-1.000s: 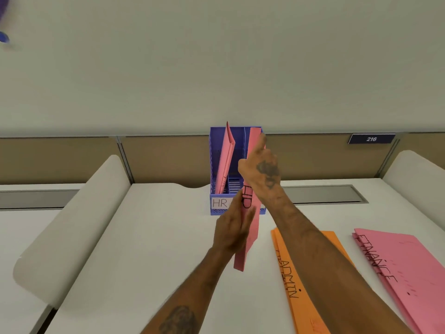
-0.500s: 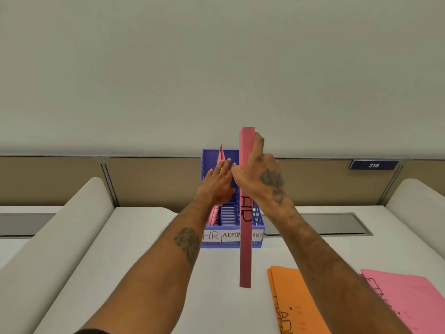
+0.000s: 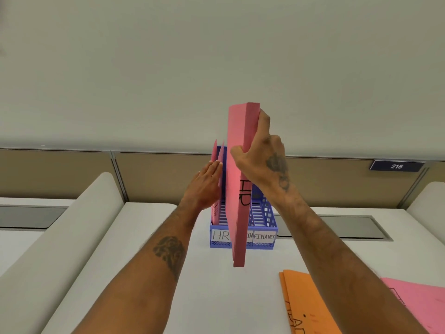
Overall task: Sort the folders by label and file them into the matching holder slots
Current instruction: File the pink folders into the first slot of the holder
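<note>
A white surface (image 3: 134, 273) fills the lower part of the view. Rounded white dividers rise at its sides, one on the left (image 3: 79, 227) and one at the far right (image 3: 428, 201). Along the back runs a tan partition panel (image 3: 60, 174) split by slim metal posts. On its right part sits a dark blue plate (image 3: 396, 166) with the number 216 in white. Two grey recessed strips lie in the surface near the partition, one at left (image 3: 29, 216) and one at right (image 3: 342, 225). Above the partition a plain pale wall (image 3: 216, 56) takes up the upper half.
</note>
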`<action>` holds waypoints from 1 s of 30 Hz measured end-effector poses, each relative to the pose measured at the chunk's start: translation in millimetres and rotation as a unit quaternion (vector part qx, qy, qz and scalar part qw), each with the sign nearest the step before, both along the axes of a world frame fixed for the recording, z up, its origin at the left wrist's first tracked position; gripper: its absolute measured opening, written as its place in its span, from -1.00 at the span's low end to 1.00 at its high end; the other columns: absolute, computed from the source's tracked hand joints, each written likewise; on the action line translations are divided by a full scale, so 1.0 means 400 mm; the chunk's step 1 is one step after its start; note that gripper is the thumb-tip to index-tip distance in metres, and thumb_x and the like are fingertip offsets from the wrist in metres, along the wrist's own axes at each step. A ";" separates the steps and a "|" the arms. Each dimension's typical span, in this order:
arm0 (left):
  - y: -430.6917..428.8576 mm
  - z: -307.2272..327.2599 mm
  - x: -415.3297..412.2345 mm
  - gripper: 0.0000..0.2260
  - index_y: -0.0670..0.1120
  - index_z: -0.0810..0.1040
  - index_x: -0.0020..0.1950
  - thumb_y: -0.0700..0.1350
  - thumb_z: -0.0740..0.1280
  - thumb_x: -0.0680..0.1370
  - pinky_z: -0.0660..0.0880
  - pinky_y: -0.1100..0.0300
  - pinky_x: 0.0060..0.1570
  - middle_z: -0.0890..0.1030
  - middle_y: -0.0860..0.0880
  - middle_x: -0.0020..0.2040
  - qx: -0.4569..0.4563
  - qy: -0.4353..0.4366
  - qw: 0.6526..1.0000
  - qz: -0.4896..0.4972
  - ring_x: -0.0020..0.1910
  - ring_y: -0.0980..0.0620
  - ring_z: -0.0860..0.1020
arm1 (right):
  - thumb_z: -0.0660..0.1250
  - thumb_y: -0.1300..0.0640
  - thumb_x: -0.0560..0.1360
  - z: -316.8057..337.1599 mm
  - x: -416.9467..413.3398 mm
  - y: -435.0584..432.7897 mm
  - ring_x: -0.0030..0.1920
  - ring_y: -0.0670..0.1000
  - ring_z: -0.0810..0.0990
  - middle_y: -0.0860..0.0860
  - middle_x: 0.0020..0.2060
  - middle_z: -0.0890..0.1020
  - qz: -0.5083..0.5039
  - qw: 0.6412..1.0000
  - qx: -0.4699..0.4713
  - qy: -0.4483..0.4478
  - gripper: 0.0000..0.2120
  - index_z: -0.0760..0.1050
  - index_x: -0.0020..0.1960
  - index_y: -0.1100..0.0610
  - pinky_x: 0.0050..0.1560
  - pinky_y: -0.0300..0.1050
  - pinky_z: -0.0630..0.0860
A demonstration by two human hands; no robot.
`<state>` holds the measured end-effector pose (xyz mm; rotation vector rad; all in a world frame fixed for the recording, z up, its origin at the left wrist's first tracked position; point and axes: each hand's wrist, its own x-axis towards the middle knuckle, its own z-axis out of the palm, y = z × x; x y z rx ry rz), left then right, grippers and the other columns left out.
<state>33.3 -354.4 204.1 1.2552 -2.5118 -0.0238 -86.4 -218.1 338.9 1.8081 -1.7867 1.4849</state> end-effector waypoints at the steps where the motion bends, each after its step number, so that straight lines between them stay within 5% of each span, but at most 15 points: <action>1: -0.002 -0.002 0.006 -0.31 -0.10 -0.10 0.63 -0.09 0.22 0.61 0.04 -0.06 0.57 -0.06 -0.05 0.64 0.001 0.002 1.000 0.003 0.62 -0.02 -0.11 | 0.36 0.09 0.46 0.001 0.003 -0.013 -0.39 0.01 0.53 0.06 -0.10 0.62 0.001 1.000 -0.002 0.001 -0.30 0.09 0.48 0.16 -0.36 -0.22 0.54; 10: -0.010 -0.020 0.015 -0.16 -0.09 -0.11 0.63 -0.04 0.37 0.53 0.00 -0.04 0.53 -0.04 -0.07 0.64 0.010 0.029 1.000 -0.007 0.62 -0.06 -0.11 | 0.34 0.10 0.50 -0.054 0.003 -0.186 -0.29 0.15 0.65 0.18 -0.04 0.65 -0.021 1.000 0.008 -0.010 -0.27 0.02 0.52 0.18 -0.23 0.04 0.66; 16: -0.025 -0.028 0.013 -0.23 -0.02 -0.01 0.62 0.02 0.35 0.54 0.13 -0.09 0.56 0.08 -0.02 0.62 -0.020 0.030 0.999 -0.028 0.61 -0.07 -0.05 | 0.32 0.04 0.54 -0.230 -0.019 -0.263 -0.35 -0.21 0.53 0.03 0.06 0.61 0.025 0.986 0.112 -0.122 -0.54 0.28 0.39 0.02 -0.32 -0.41 0.43; 21: -0.038 -0.039 0.031 -0.27 -0.05 0.06 0.61 0.05 0.34 0.54 0.13 -0.07 0.56 0.13 -0.04 0.61 -0.046 0.036 0.997 -0.048 0.61 -0.08 -0.01 | 0.37 0.10 0.49 -0.251 0.013 -0.327 -0.37 0.12 0.64 0.22 -0.12 0.67 -0.039 0.999 0.006 0.010 -0.29 0.10 0.51 0.24 -0.32 -0.06 0.60; 30: -0.055 -0.074 0.043 -0.32 -0.15 -0.05 0.63 0.13 0.17 0.65 0.05 -0.03 0.57 0.02 -0.12 0.63 -0.059 0.005 0.998 -0.028 0.62 -0.07 -0.06 | 0.35 0.04 0.52 -0.327 0.033 -0.353 -0.31 0.18 0.66 0.25 -0.07 0.65 -0.041 0.998 -0.027 -0.025 -0.31 0.01 0.47 0.11 -0.30 0.06 0.66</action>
